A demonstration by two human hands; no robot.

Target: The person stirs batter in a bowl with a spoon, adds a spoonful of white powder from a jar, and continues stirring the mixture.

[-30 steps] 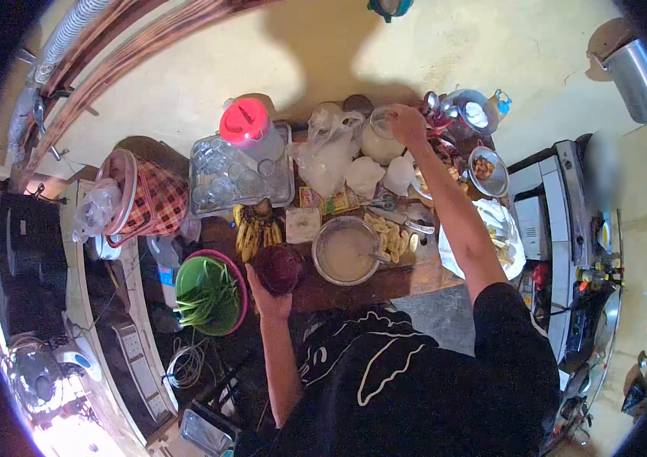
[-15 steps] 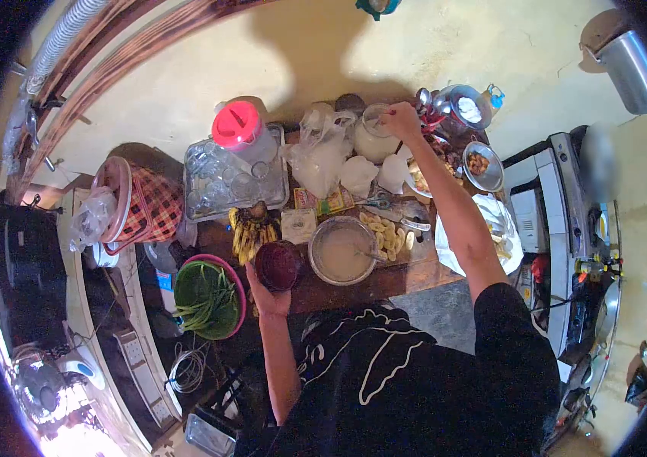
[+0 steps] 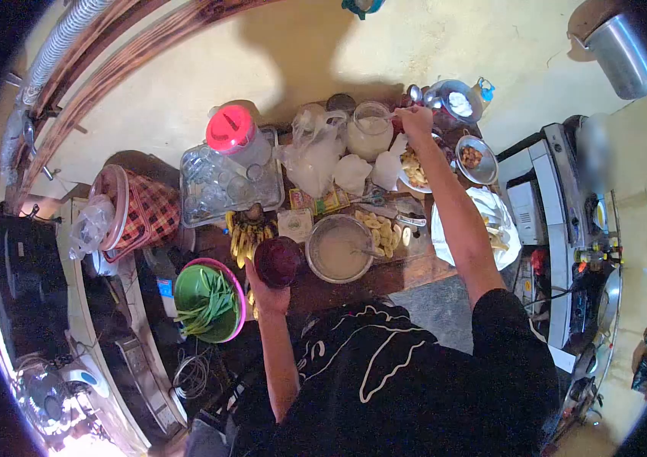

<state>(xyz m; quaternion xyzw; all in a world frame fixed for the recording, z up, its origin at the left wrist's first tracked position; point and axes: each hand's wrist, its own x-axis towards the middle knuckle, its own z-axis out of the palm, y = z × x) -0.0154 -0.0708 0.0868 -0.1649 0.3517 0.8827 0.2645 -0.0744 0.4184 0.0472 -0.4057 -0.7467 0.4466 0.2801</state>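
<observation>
My left hand [image 3: 268, 295] cups a round, deep-maroon bowl [image 3: 277, 261] at the wooden table's [image 3: 407, 276] near edge, beside a metal bowl [image 3: 309, 255] of pale liquid. My right hand [image 3: 416, 123] curls near the clear glass jar [image 3: 370, 139]; I can't tell whether it's pinching anything.

Head-height view, facing forward and down.

Passage: bare strip of counter [image 3: 407, 275] along the near edge, in front of the metal bowl [image 3: 339, 248]. Left end: obstructed by left hand [image 3: 266, 295] and dark red bowl [image 3: 277, 261]. Right side: right forearm [image 3: 456, 206] crosses above. Rear: plastic bags [image 3: 316, 160], glass jar [image 3: 370, 132] and pink-lidded jug [image 3: 232, 131] obstruct access.
</observation>
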